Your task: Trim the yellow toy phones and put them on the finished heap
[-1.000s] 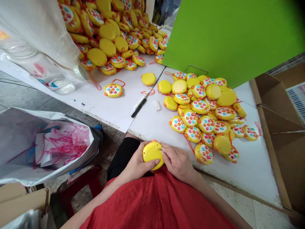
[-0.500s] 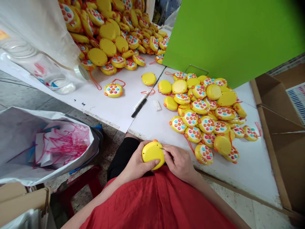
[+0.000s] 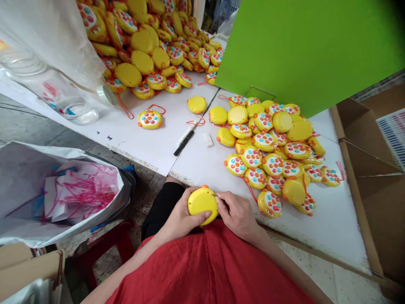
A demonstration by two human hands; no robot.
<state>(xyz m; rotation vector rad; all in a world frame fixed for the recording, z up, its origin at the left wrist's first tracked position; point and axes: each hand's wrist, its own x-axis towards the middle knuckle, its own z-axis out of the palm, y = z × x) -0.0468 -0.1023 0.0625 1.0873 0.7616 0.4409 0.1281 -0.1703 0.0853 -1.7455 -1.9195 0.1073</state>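
My left hand (image 3: 180, 216) grips a round yellow toy (image 3: 202, 202) with its plain back facing up, held over my lap at the near edge of the white table (image 3: 202, 164). My right hand (image 3: 236, 213) is pinched against the toy's right rim, fingers closed on something small I cannot make out. A heap of the same yellow toys with coloured buttons and red cords (image 3: 272, 152) lies on the table just beyond my right hand.
A bigger pile of yellow toys (image 3: 152, 38) spills from a clear plastic bag (image 3: 47, 63) at the back left. A black and white pen (image 3: 186, 139) lies mid-table. A green board (image 3: 310, 46) stands behind. A bag of pink strings (image 3: 72, 190) sits left; cardboard boxes (image 3: 373, 160) right.
My right hand has shifted slightly at the toy's rim and the fingers have tightened. The toy has stayed in my left hand, in almost the same place.
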